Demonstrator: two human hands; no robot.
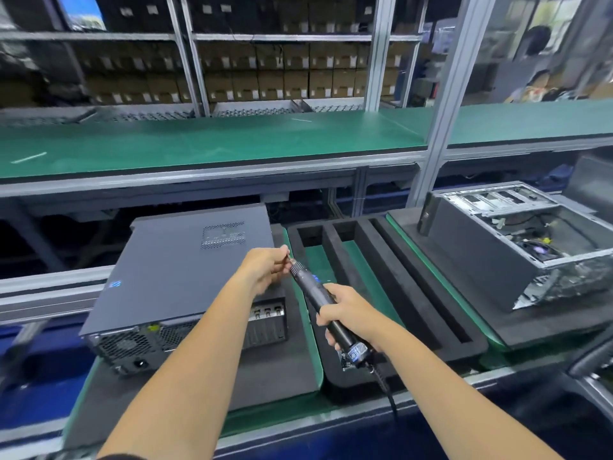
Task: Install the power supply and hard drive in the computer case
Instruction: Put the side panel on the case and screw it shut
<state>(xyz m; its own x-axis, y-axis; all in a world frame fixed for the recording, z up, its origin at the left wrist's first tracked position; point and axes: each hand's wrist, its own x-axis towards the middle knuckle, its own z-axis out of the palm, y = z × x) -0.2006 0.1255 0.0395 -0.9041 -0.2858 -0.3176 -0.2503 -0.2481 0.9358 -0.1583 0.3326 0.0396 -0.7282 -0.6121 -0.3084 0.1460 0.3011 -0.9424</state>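
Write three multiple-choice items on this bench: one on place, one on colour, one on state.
1. The closed dark-grey metal computer case lies where from the open silver-framed case?
A left
B right
C on top

2. The mat on the upper shelf is
A red
B green
C white

3. The right hand
A hangs idle
B holds the black electric screwdriver
C presses a case

Key: 1 A, it lies nearer the left edge; 2 B, plainly green; 3 B, fingers wrap its barrel while the left hand pinches its tip.

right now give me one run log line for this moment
right hand: grips electric screwdriver | left hand: pinches at its tip | closed case: beneath hands | open case: right, untouched
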